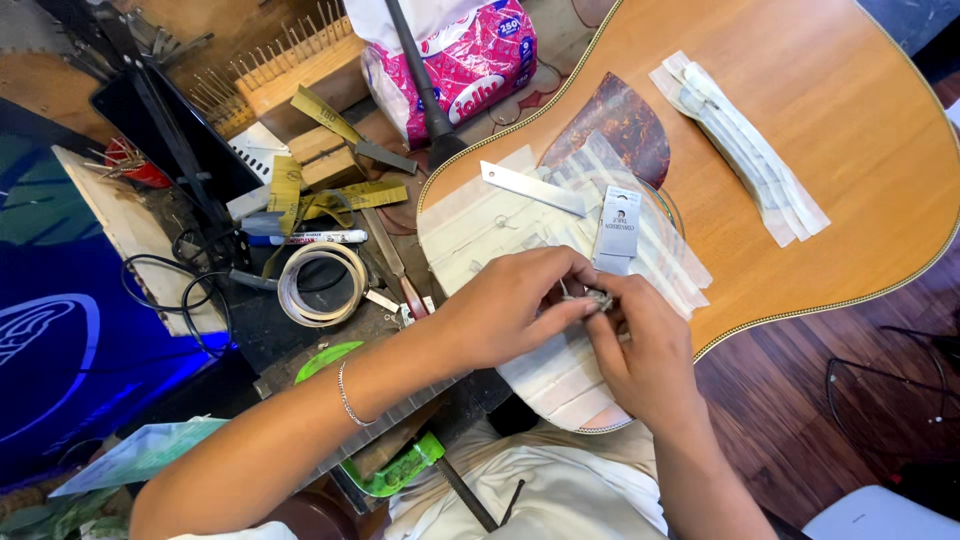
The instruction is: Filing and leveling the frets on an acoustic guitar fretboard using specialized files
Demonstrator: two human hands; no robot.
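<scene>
A small grey, wiry object [600, 299], too small to identify, sits pinched between the fingertips of both hands just above the top of an acoustic guitar [820, 180]. The left hand [510, 310] comes in from the left with its fingers curled narrowly around the object. The right hand [645, 355] comes up from below and to the right, thumb and forefinger closed on the same piece. The two hands touch at the fingertips, so neither is clearly nearer. The object lies directly between them, with no long axis that can be made out.

Under the hands, strips of pale masking tape [480, 225] cover the guitar's upper body around the soundhole. A metal blade [532, 188] lies on the tape above the hands. A small white card packet [618, 228] lies just beside the fingertips. A dark tortoiseshell pickguard [615, 125] sits further up. A stack of white strips [745, 150] rests on the bare wood to the right.

To the left, the cluttered counter [250, 330] holds a roll of tape [322, 285], a marker pen [320, 238] and wooden blocks [318, 155].
</scene>
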